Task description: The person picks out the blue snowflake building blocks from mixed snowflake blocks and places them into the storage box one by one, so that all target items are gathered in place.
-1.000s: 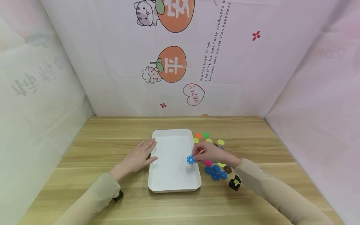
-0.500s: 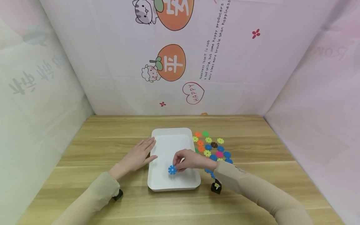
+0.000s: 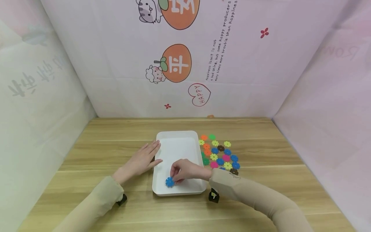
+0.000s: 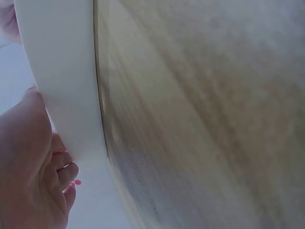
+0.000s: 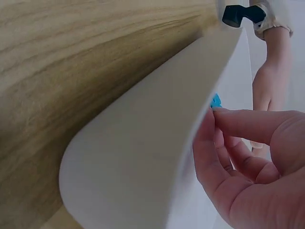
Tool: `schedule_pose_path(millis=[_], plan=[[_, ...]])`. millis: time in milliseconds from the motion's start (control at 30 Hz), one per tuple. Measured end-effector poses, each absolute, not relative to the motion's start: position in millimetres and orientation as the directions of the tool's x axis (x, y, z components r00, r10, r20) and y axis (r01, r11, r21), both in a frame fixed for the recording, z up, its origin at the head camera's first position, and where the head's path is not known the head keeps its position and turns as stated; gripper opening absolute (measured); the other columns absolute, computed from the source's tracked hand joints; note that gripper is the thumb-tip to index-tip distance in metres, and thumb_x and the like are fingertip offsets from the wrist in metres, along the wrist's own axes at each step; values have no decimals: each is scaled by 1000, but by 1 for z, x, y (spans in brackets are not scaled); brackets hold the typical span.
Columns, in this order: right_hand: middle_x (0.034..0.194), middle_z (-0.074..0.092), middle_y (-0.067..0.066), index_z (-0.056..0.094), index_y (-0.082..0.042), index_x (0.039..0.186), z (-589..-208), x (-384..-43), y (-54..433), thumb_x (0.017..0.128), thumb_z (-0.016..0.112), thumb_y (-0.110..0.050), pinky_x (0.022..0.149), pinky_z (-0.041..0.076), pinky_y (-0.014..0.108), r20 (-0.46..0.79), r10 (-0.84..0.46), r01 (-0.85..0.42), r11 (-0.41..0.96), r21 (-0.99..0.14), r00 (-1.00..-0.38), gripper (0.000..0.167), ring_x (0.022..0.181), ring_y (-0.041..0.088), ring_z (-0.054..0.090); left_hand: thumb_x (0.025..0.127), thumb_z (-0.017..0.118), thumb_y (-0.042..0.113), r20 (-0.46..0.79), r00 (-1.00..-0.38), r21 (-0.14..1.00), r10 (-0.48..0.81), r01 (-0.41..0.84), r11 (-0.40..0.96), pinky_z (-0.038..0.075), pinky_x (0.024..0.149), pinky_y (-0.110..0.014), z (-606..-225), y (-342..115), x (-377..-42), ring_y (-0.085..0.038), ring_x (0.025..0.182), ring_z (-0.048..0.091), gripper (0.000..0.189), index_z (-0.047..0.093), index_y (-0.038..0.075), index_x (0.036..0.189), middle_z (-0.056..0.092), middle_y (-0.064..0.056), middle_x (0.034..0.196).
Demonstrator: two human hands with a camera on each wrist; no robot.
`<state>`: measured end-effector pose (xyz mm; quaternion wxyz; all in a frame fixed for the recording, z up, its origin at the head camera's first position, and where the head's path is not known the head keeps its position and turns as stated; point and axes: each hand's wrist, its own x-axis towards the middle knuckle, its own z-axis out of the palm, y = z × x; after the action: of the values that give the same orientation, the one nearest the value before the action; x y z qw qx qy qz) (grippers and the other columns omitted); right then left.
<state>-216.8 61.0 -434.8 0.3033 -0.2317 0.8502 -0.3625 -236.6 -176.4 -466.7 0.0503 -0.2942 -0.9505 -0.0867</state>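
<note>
My right hand [image 3: 185, 170] pinches a blue snowflake disc [image 3: 169, 182] between thumb and fingertips, low over the near left part of a white tray [image 3: 181, 194]. In the right wrist view a sliver of the same blue disc [image 5: 216, 101] shows past the thumb, the tray wall [image 5: 143, 129] hiding the rest. My left hand [image 3: 142, 161] rests on the tray's left rim with straight fingers spread. From the left wrist camera, that hand [image 4: 38, 157] lies along the tray wall [image 4: 66, 71], thumb and fingertips over the rim.
Right of the tray, several loose snowflake discs lie on the wooden table [image 3: 116, 138]: blue [image 3: 234, 158], yellow [image 3: 227, 144], orange [image 3: 206, 146], pink [image 3: 214, 164], green [image 3: 212, 137] and brown [image 3: 221, 148]. Printed cloth walls [image 3: 121, 64] enclose the table at the back and both sides.
My right hand has carried the blue disc from the tray's right rim leftward and nearer to me, down to the near left area. The left hand has stayed on the rim.
</note>
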Motion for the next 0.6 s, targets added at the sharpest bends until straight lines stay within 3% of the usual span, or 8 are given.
schedule_pose_path(millis=[600], plan=[[73, 70, 4, 71, -9, 84, -436, -215, 61, 88, 74, -10, 61, 54, 19, -349, -590, -224, 687, -692, -728, 5, 62, 12, 63, 101, 51, 47, 137, -822, 112, 552, 567, 816, 29, 122, -52, -466, -176, -236, -35, 149, 32, 73, 34, -3, 152, 32, -19, 161]])
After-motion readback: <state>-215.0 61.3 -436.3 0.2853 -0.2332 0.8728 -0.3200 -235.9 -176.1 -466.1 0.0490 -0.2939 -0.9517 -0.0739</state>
